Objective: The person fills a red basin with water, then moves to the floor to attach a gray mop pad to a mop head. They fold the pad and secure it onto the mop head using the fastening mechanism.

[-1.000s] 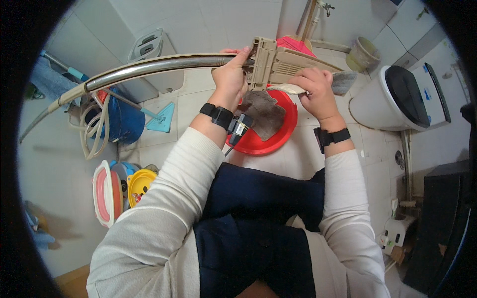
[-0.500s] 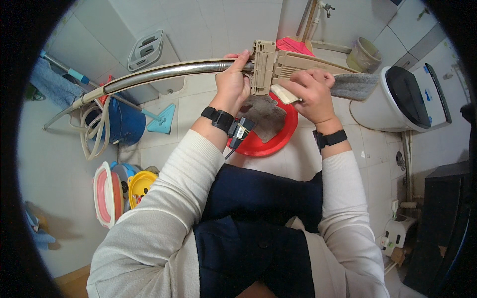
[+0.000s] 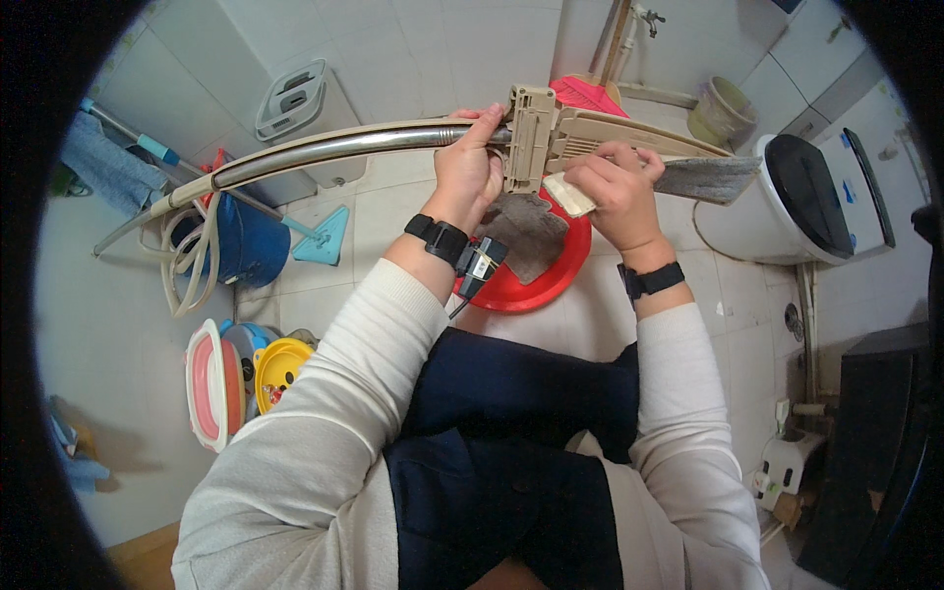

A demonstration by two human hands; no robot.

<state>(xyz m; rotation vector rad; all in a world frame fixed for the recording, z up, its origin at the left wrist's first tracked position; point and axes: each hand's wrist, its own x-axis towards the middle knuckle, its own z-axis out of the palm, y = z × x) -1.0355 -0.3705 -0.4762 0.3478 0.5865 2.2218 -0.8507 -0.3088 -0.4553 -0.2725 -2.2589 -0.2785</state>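
My left hand [image 3: 470,165] is closed around the steel pole of a flat mop [image 3: 354,148], close to its head. The beige plastic mop head [image 3: 529,138] lies folded to the right of that hand. A grey fabric pad [image 3: 706,180] hangs from the head's far right end. My right hand [image 3: 618,192] is closed on a pale cream block [image 3: 570,195], held against or just under the mop head; I cannot tell its kind. Below both hands, a wet-looking grey-brown cloth [image 3: 531,236] lies in a red basin [image 3: 565,270] on the floor.
A blue bucket [image 3: 241,241] with a coiled hose [image 3: 177,265] stands left, beside a light blue squeegee [image 3: 323,238]. Pink and yellow basins [image 3: 281,364] are lower left. A lidded white bin [image 3: 811,197] and a pail [image 3: 723,110] stand right. A pink broom [image 3: 590,95] is at the back.
The cream block has turned so that its broad face shows more, and my right hand has shifted slightly down and left. The mop has moved a little right.
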